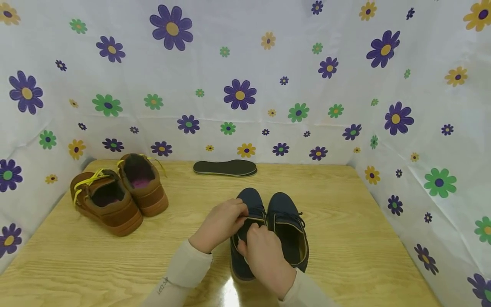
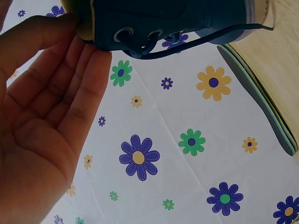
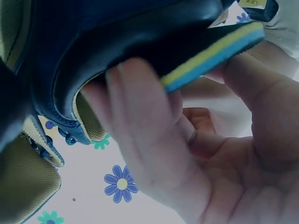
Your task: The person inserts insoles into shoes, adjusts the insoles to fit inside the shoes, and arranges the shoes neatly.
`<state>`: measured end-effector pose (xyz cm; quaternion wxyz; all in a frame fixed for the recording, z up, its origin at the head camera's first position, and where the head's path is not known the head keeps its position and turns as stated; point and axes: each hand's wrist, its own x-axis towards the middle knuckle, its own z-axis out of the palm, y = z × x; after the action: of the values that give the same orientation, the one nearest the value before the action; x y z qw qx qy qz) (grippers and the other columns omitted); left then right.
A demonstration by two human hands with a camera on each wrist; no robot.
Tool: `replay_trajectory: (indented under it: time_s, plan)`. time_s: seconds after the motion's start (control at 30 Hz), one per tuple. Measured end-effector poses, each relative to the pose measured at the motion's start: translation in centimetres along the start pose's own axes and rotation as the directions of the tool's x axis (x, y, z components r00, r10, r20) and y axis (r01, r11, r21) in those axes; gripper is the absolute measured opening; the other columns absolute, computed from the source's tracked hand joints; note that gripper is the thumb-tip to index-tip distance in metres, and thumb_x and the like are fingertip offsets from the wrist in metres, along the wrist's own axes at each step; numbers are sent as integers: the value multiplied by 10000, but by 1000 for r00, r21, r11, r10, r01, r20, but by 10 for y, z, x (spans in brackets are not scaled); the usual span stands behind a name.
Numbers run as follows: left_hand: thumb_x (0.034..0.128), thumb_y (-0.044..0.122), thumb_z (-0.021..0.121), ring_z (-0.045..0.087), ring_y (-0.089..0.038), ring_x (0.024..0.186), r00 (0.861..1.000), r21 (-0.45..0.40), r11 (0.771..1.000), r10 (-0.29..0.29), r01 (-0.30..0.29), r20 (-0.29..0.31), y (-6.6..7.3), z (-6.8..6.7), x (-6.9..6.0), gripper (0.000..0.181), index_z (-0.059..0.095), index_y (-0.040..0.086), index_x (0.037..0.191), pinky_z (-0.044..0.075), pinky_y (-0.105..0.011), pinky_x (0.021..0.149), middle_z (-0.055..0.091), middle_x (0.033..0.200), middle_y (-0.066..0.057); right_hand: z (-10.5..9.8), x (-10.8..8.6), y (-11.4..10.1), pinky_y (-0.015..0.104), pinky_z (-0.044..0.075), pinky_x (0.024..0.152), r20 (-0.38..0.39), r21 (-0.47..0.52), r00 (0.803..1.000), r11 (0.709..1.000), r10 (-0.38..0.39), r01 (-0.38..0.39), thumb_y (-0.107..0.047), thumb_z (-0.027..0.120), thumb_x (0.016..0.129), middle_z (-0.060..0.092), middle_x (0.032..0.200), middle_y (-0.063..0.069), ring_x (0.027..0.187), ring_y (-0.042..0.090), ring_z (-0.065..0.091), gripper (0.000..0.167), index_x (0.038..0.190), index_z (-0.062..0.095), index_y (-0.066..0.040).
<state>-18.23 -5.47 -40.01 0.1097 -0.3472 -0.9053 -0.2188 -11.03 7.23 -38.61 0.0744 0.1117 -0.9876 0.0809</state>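
Observation:
Two navy shoes stand side by side, the left one [image 1: 250, 198] under both hands and the right one [image 1: 281, 204] beside it. My left hand [image 1: 224, 219] pinches the upper edge of the left shoe's opening; in the left wrist view, thumb and fingers [image 2: 42, 116] meet at the lace-up part [image 2: 105, 21]. My right hand [image 1: 266, 256] is over the heel half of that opening. In the right wrist view this hand [image 3: 187, 158] holds a dark insole [image 3: 212, 56] with a yellow and blue edge between thumb and fingers, its far part hidden at the shoe's opening.
Two brown shoes with yellow laces, one [image 1: 115, 213] in front of the other [image 1: 151, 187], stand at the left of the wooden table [image 1: 345, 238]. Dark insoles [image 1: 225, 167] lie at the back edge, before a flowered cloth [image 1: 207, 68] that also covers the sides.

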Motion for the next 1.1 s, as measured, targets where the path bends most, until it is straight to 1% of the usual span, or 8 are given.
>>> replay_trajectory:
  time_s: [0.17, 0.3, 0.43, 0.57, 0.73, 0.8, 0.97, 1.1]
  plan:
    - [811, 15, 741, 556, -148, 697, 1000, 7, 1000, 4, -4, -7, 1, 0, 0, 107, 660, 84, 813, 493, -272, 610, 572, 787, -5, -2, -8, 1, 340, 502, 499, 40, 47, 999, 999, 25, -27, -389, 789, 776, 563, 709, 145, 596, 278, 592, 496, 877, 590, 55]
    - [817, 20, 737, 552, -143, 689, 1000, 8, 1000, 13, -13, -14, 2, 0, 0, 96, 661, 78, 810, 488, -265, 598, 570, 784, -6, -11, -18, 9, 347, 505, 529, 101, 135, 995, 991, -4, -10, -432, 817, 727, 551, 720, 123, 625, 274, 584, 567, 897, 587, 58]
    - [813, 13, 736, 546, -140, 683, 999, 14, 1000, 22, -21, -32, 0, 0, 0, 98, 661, 77, 806, 484, -260, 593, 566, 779, -8, -18, -23, 16, 386, 527, 606, 175, 219, 983, 976, -48, 8, -391, 813, 747, 587, 786, 153, 705, 305, 612, 595, 987, 599, 110]
    - [808, 15, 740, 546, -137, 679, 999, 18, 999, 29, -28, -46, -1, 0, 0, 102, 660, 79, 799, 485, -256, 593, 567, 773, -5, -19, -22, 19, 416, 534, 637, 206, 288, 977, 958, -59, -3, -304, 777, 795, 596, 846, 195, 740, 333, 616, 528, 1020, 600, 139]
    - [807, 10, 735, 551, -138, 686, 999, 10, 1000, 29, -28, -42, -2, 1, 0, 97, 665, 77, 806, 487, -256, 596, 572, 781, -7, -17, -18, 20, 349, 476, 553, 208, 363, 976, 931, -57, -23, -242, 756, 815, 545, 772, 113, 650, 258, 555, 325, 873, 615, 45]
    - [807, 8, 734, 553, -141, 688, 999, 9, 999, 31, -31, -40, -2, 1, 0, 97, 666, 77, 810, 489, -255, 598, 574, 784, -10, -16, -16, 20, 327, 444, 535, 207, 379, 976, 925, -62, -22, -226, 756, 817, 528, 743, 80, 633, 232, 533, 278, 820, 604, 6]
    - [807, 11, 740, 555, -142, 687, 998, 16, 999, 38, -38, -41, -1, 1, -1, 101, 661, 75, 807, 488, -252, 596, 573, 785, -12, -13, -9, 24, 301, 449, 544, 175, 374, 981, 927, -87, 15, -204, 771, 812, 576, 725, 57, 636, 206, 555, 235, 797, 629, -18]
    - [807, 12, 739, 557, -144, 687, 998, 23, 999, 39, -38, -41, 0, 1, -1, 101, 660, 74, 805, 491, -255, 597, 574, 785, -11, -8, -4, 26, 271, 449, 520, 144, 360, 985, 932, -96, 38, -195, 788, 796, 610, 710, 39, 605, 173, 565, 216, 781, 646, -34]
